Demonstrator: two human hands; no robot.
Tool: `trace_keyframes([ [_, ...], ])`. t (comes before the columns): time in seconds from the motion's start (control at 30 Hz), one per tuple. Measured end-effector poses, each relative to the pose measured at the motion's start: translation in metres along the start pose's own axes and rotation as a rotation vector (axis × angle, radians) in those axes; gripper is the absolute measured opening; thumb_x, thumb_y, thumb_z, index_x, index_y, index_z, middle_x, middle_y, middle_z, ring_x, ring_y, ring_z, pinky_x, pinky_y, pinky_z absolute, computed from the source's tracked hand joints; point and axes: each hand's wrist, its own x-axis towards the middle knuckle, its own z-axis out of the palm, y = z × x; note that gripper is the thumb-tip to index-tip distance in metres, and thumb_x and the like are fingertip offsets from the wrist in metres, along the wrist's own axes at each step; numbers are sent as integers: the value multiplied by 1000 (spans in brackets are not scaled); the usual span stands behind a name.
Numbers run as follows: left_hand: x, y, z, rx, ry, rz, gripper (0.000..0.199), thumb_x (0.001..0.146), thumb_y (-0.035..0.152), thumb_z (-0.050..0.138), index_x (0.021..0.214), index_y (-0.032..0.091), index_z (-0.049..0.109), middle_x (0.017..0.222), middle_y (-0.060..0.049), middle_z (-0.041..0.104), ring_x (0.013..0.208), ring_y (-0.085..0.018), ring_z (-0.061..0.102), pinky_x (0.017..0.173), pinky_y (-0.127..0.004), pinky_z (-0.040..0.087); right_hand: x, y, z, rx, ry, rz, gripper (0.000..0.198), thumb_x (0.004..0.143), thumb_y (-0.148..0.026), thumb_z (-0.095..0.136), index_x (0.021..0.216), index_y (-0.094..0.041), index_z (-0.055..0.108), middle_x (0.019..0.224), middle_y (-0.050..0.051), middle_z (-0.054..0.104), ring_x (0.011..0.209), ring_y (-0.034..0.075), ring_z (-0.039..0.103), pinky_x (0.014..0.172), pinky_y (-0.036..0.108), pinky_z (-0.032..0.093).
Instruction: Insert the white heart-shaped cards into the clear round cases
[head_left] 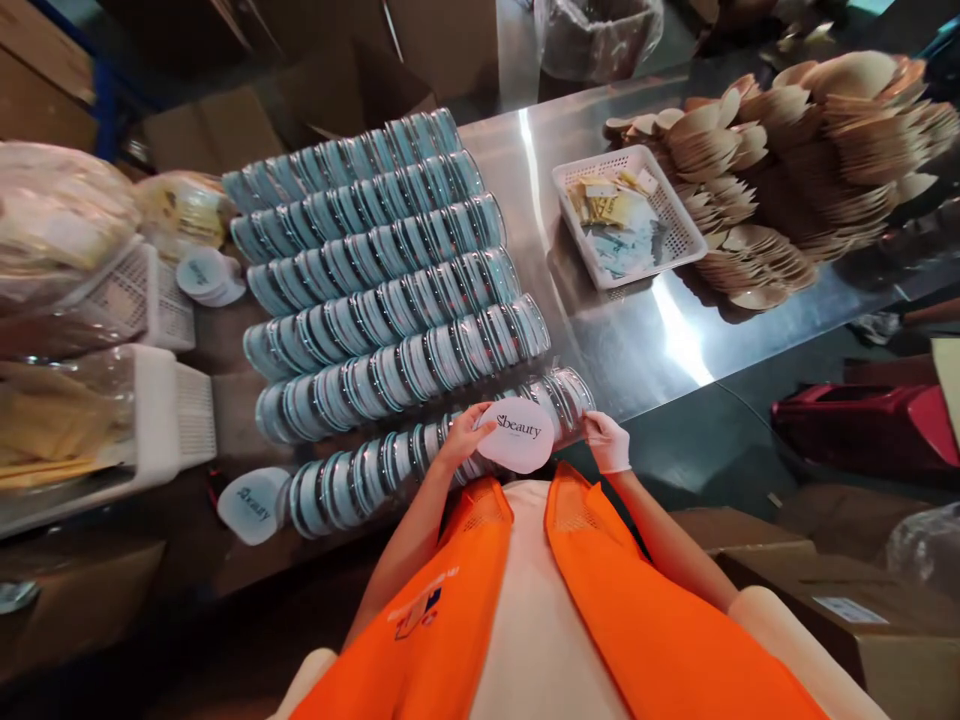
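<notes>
My left hand is closed on the edge of a white round lid printed with "beauty" in dark letters. The lid is face up in front of my orange vest and covers part of the nearest row of round clear-rimmed containers. At the right end of that row is my right hand, in a white glove, its fingers bent together close to the last container. What they pinch, if anything, is too small to make out. Another printed white lid lies at the row's left end.
Behind stand several more rows of containers on the metal table. A white basket holds small packets; stacked wooden-looking spoons lie to its right. At left are white lids and white crates. Cardboard boxes sit at lower right.
</notes>
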Motion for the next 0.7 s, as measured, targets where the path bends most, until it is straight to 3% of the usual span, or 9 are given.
trace_keyframes([
  [0.17, -1, 1, 1, 38, 3, 11, 67, 70, 57, 84, 119, 14, 67, 114, -12, 73, 100, -24, 67, 89, -36, 55, -17, 10, 22, 294, 118, 249, 48, 86, -57, 49, 107, -19, 70, 74, 5, 72, 63, 21, 67, 67, 32, 57],
  [0.3, 0, 2, 0, 61, -8, 11, 67, 71, 57, 84, 119, 14, 67, 115, -12, 73, 102, -25, 67, 90, -36, 56, -16, 2, 29, 324, 148, 291, 50, 86, -60, 52, 108, -19, 71, 75, 5, 73, 68, 21, 70, 69, 30, 57],
  [0.37, 0, 2, -1, 65, -23, 5, 67, 71, 57, 83, 120, 14, 67, 117, -12, 72, 102, -25, 67, 91, -37, 56, -16, 1, 33, 326, 134, 332, 56, 86, -63, 51, 112, -17, 71, 69, 4, 71, 61, 20, 67, 61, 29, 55],
  [0.47, 0, 1, 0, 84, -40, 14, 66, 72, 56, 83, 120, 14, 67, 116, -13, 72, 102, -25, 67, 91, -37, 55, -18, 6, 32, 349, -10, 409, 71, 88, -69, 46, 123, -11, 68, 51, 0, 61, 44, 19, 57, 48, 29, 47],
  [0.57, 0, 2, 1, 122, -40, 31, 63, 74, 56, 81, 119, 14, 67, 114, -12, 73, 101, -25, 68, 91, -36, 54, -12, 15, 18, 348, -337, 382, 77, 96, -66, 31, 132, -7, 65, 44, -1, 57, 43, 20, 57, 50, 29, 48],
  [0.63, -1, 5, 2, 146, -32, 43, 62, 74, 57, 81, 117, 14, 68, 113, -12, 73, 100, -25, 68, 90, -36, 54, -4, 16, 2, 205, -520, 300, 70, 101, -60, 28, 127, -11, 71, 48, 2, 60, 51, 20, 64, 58, 28, 50],
  [0.7, -1, 8, 3, 167, -28, 46, 60, 74, 57, 81, 115, 15, 69, 111, -11, 74, 99, -25, 68, 90, -36, 54, 3, 9, -14, -98, -528, 216, 56, 101, -57, 37, 110, -20, 78, 58, 4, 68, 64, 20, 70, 66, 27, 50],
])
